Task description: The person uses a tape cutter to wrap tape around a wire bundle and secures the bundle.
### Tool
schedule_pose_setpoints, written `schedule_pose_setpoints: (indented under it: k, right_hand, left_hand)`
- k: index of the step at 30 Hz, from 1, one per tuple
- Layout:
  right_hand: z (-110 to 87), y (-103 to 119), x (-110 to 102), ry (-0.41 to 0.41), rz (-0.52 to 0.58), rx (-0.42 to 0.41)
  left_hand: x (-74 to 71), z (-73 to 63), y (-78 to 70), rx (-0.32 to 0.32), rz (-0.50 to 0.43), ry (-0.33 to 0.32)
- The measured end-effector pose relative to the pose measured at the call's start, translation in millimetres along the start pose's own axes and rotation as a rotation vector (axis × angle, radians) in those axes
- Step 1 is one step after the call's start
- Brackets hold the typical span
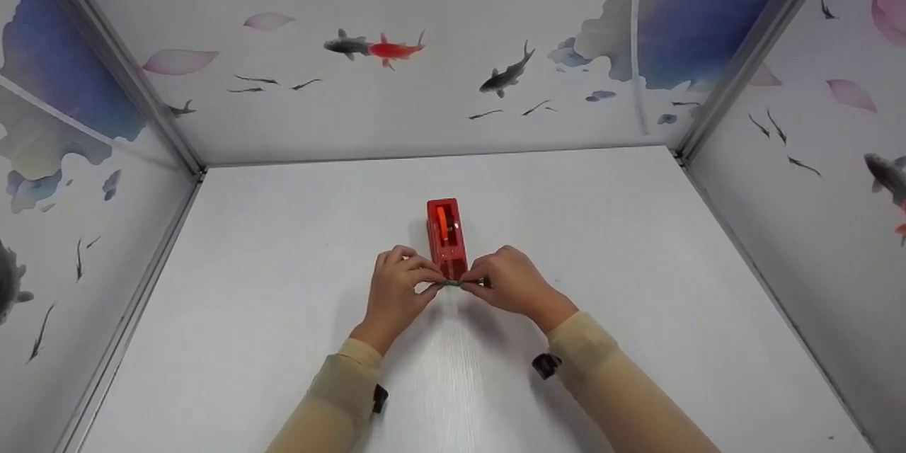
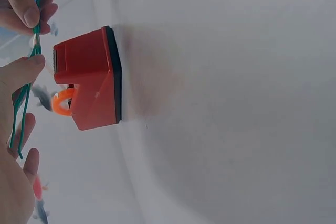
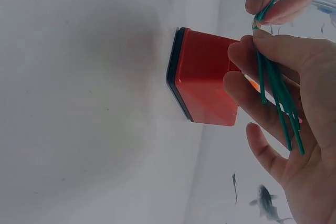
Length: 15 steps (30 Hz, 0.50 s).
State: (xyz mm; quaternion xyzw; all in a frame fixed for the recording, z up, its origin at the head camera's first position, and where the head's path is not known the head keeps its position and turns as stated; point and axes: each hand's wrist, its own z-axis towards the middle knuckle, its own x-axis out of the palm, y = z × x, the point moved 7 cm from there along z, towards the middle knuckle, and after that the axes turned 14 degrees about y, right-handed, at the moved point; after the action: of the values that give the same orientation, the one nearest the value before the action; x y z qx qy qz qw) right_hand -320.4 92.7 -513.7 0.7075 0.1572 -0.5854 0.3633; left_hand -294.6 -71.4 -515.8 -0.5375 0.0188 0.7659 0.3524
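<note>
Both hands meet at the near end of a red tape dispenser (image 1: 453, 255), which stands upright and carries an orange ring (image 1: 444, 224). Between finger and thumb, the left hand (image 1: 400, 294) pinches one side of a bundle of thin green wire-like strands (image 3: 283, 100). The right hand (image 1: 517, 283) pinches the same bundle on the other side, its fingertips close to the left ones. In the right wrist view, loose strand ends fan out across the right palm. A pale, shiny band shows around the strands between the two pinches; fingers partly hide it.
A white tabletop (image 1: 248, 283) lies under the hands. Walls (image 1: 439, 106) printed with fish and petals enclose it at the back and both sides. Small black devices (image 1: 546, 366) sit at the wrists on pale yellow sleeves (image 1: 587, 343).
</note>
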Motion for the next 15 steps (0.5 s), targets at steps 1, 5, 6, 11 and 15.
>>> schedule_pose_setpoints:
  k: [1,5,6,11,15]
  right_hand:
    - [-0.5,0.0,-0.6,-0.010,0.000,-0.001]
    - [-2.8,-0.6,-0.9,-0.045,0.012,0.007]
    - [-3.3,-1.1,0.0,-0.047,0.020,0.013]
    - [-4.5,-3.2,2.0,-0.026,0.056,0.041]
    - [-4.6,-3.8,-0.6,-0.023,0.047,0.031]
  left_hand:
    - [-0.2,0.0,0.0,0.000,0.001,-0.001]
    - [0.0,-0.5,0.5,-0.027,-0.010,0.000]
    - [0.2,-1.1,0.9,-0.041,-0.016,0.001]
    - [-1.0,0.1,2.8,-0.127,-0.053,0.009]
    - [-3.1,4.3,4.2,-0.197,-0.104,0.015]
